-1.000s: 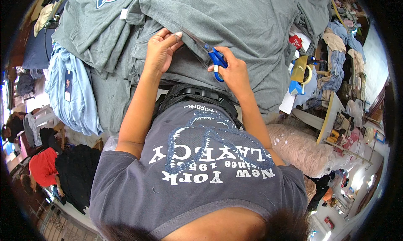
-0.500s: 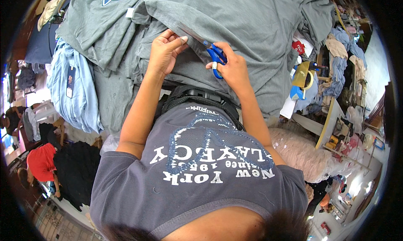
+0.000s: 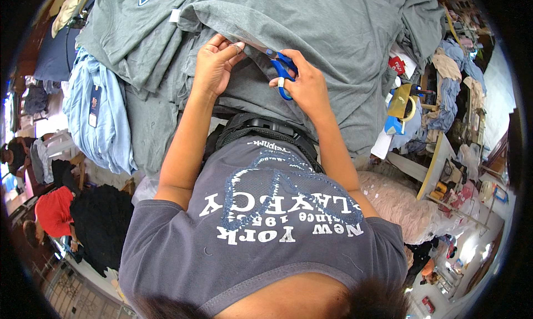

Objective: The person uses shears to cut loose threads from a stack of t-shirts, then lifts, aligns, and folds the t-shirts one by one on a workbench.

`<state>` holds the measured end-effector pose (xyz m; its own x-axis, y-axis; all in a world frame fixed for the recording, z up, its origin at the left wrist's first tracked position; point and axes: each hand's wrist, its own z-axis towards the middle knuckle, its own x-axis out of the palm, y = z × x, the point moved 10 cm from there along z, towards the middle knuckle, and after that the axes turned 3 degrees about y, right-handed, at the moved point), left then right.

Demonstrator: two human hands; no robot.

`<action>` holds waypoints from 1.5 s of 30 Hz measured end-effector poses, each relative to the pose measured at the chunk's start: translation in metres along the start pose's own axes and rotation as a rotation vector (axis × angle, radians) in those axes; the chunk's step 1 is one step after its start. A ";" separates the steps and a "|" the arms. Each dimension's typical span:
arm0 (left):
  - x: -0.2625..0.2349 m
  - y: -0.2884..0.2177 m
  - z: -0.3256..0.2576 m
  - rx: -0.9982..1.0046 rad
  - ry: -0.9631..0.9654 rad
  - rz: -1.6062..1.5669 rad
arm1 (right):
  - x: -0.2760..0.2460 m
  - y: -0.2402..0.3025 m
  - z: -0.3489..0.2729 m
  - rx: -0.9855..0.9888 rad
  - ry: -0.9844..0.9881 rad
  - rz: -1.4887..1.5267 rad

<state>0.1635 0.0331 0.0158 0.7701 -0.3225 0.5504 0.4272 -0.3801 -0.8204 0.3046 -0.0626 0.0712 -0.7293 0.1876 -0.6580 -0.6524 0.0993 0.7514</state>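
Note:
Grey T-shirts (image 3: 344, 36) lie spread and heaped in front of me, with a printed emblem on one near the far left. My left hand (image 3: 215, 68) is closed in a pinch at the folded edge of a grey shirt (image 3: 250, 20). Just right of it, my right hand (image 3: 310, 90) grips blue-handled scissors (image 3: 281, 70), fingers through the loops. Their blades point up and left along the shirt edge, close to my left fingertips. Whether the fingertips also hold a loose thread is too small to tell.
Light blue garments (image 3: 91, 111) with a dark hang tag hang at the left. At the right edge of the pile sit a tape dispenser (image 3: 395, 116) and a red tag (image 3: 396, 64). Beyond are a pinkish heap (image 3: 391, 199) and, lower left, a person in red (image 3: 54, 212).
Both hands have shifted slightly up, the right one also a little left with the scissors. The left hand keeps its pinch at the shirt edge.

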 end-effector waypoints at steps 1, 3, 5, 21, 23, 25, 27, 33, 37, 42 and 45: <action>0.001 -0.002 -0.001 0.001 -0.004 0.000 | 0.001 -0.003 0.000 -0.009 0.003 0.006; 0.004 -0.005 -0.002 0.003 0.000 -0.007 | 0.002 -0.008 -0.001 -0.003 0.017 0.001; 0.003 -0.005 -0.003 0.006 0.000 -0.001 | 0.004 -0.012 -0.003 0.027 0.037 -0.021; 0.001 -0.003 -0.008 0.011 -0.007 0.029 | 0.009 0.000 0.008 -0.067 0.050 0.004; -0.001 -0.001 -0.008 0.011 -0.010 0.023 | 0.012 -0.004 0.007 -0.023 0.084 0.014; 0.001 0.003 -0.006 0.010 0.000 0.016 | 0.012 -0.010 0.004 0.006 0.086 0.060; 0.000 0.002 -0.005 0.015 -0.013 0.038 | 0.009 -0.015 -0.001 0.026 0.059 0.100; 0.001 0.037 -0.023 -0.325 0.155 0.448 | -0.020 -0.055 -0.046 0.164 -0.115 0.129; 0.037 0.079 -0.072 -0.566 0.618 0.742 | -0.041 -0.092 -0.090 0.295 -0.228 0.247; 0.100 0.125 -0.125 -0.510 1.201 0.851 | -0.065 -0.093 -0.126 0.266 -0.364 0.282; 0.117 0.145 -0.147 -0.472 1.409 0.917 | -0.073 -0.099 -0.143 0.271 -0.387 0.192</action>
<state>0.2459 -0.1873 -0.0158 -0.4128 -0.9037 -0.1139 -0.2339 0.2261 -0.9456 0.3926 -0.2254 0.0380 -0.6675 0.5703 -0.4787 -0.3999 0.2678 0.8766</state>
